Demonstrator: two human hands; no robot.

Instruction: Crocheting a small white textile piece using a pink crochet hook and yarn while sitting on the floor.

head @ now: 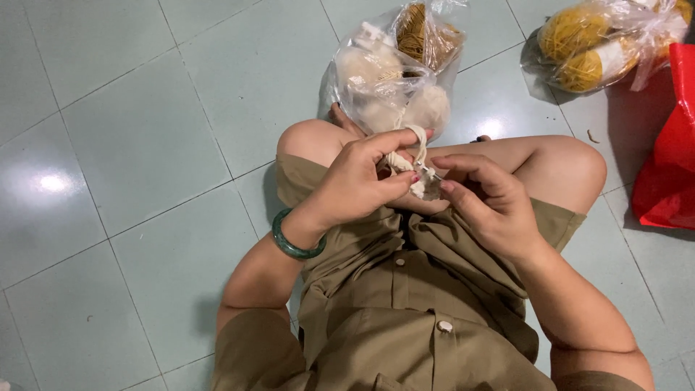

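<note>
Seated on the tiled floor (130,145), I pinch thick cream cord (405,156) over my lap: left hand (358,181) gripping its loop, right hand (481,195) fingers closed on the knot. Soft, light, limp; best held near the knot. Clear yarn bag (391,72) lies beyond.

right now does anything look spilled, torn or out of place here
Nothing stands out. Both hands, left hand and right hand, work a cream cord over the lap. The clear bag of pale yarn and the bag of yellow yarn sit closed on the tiled floor, nothing spilled.
</note>
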